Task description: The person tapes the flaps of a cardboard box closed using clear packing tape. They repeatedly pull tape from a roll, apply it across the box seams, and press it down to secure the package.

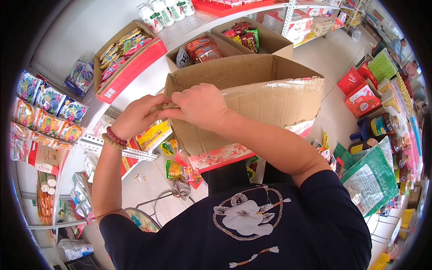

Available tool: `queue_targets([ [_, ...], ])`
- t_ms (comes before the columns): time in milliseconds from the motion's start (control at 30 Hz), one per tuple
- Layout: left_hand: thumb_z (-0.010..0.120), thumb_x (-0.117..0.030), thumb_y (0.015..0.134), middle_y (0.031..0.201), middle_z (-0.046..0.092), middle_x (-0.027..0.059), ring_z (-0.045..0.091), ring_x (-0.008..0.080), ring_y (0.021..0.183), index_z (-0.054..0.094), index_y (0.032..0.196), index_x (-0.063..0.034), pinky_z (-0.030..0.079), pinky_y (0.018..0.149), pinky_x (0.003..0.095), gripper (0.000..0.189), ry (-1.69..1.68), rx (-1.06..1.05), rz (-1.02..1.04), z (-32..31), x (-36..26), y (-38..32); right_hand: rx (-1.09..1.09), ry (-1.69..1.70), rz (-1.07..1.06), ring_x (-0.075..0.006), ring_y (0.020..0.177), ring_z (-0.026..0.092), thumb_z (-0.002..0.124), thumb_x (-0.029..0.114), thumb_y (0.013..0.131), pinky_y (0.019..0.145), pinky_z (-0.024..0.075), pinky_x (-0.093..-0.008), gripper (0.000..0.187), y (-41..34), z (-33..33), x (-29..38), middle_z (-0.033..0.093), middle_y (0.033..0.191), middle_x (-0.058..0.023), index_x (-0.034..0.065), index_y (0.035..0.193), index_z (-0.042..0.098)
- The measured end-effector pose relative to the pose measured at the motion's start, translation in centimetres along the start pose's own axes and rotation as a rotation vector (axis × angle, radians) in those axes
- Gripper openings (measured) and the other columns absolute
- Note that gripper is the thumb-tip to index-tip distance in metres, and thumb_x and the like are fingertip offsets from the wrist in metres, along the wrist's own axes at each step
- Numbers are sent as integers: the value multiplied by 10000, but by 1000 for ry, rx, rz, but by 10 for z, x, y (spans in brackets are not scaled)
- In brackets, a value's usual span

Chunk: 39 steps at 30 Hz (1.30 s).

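Note:
An open-topped cardboard box (270,101) with clear tape along its near wall and a red printed lower edge stands tilted before me. My left hand (140,113), with two beaded bracelets on the wrist, pinches the box's near left corner. My right hand (199,106) grips the same corner from the near wall, its fingertips meeting those of my left hand. What the fingers hold at the corner, cardboard or tape, is partly hidden. The part of the box's inside that shows is bare cardboard; its bottom is out of sight.
Shelves hold a carton of snack packets (126,50), two cardboard boxes with packets (206,50) and white bottles (163,13). Snack bags (50,98) hang at left. Packets (175,168) and a round stool (141,219) are below. Red cartons (361,98) and a green bag (371,179) stand right. People are far off.

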<state>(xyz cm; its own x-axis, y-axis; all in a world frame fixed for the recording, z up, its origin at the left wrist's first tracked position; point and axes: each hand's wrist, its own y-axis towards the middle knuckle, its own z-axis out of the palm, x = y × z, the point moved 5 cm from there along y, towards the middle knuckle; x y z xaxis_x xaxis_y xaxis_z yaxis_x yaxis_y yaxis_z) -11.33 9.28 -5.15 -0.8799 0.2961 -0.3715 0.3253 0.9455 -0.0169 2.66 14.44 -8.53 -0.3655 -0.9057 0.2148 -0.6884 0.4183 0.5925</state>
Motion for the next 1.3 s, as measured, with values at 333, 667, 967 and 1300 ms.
queue_targets([
  [333, 632, -147, 898, 1058, 630, 134, 613, 288, 995, 567, 1171, -26, 475, 880, 362, 306, -28, 1, -66, 0, 9, -6, -178, -98, 58, -265, 557, 627, 548, 374, 933, 569, 488, -388, 361, -14, -14, -23, 614, 589, -72, 117, 687, 609],
  [667, 619, -103, 899, 1045, 623, 112, 608, 240, 991, 561, 1175, -37, 466, 885, 326, 290, -92, 18, -94, 3, 16, -10, -127, -465, 322, -278, 816, 630, 485, 320, 973, 786, 443, -453, 333, -140, -118, -222, 674, 815, -98, 89, 822, 673],
  [967, 654, -125, 886, 1059, 623, 123, 615, 258, 997, 577, 1197, -73, 478, 880, 341, 325, -93, -11, -88, 4, 26, -8, 51, 436, 641, -141, 898, 544, 698, 283, 869, 872, 423, -297, 258, -197, -162, -268, 624, 948, -9, 62, 998, 661],
  [1300, 658, -112, 887, 1130, 607, 110, 591, 231, 1073, 570, 1214, -61, 460, 929, 320, 343, -166, -5, -148, 8, 28, -9, -6, 748, 756, -78, 819, 569, 718, 338, 868, 795, 453, -263, 264, -203, -154, -286, 654, 844, 22, 80, 889, 667],
])
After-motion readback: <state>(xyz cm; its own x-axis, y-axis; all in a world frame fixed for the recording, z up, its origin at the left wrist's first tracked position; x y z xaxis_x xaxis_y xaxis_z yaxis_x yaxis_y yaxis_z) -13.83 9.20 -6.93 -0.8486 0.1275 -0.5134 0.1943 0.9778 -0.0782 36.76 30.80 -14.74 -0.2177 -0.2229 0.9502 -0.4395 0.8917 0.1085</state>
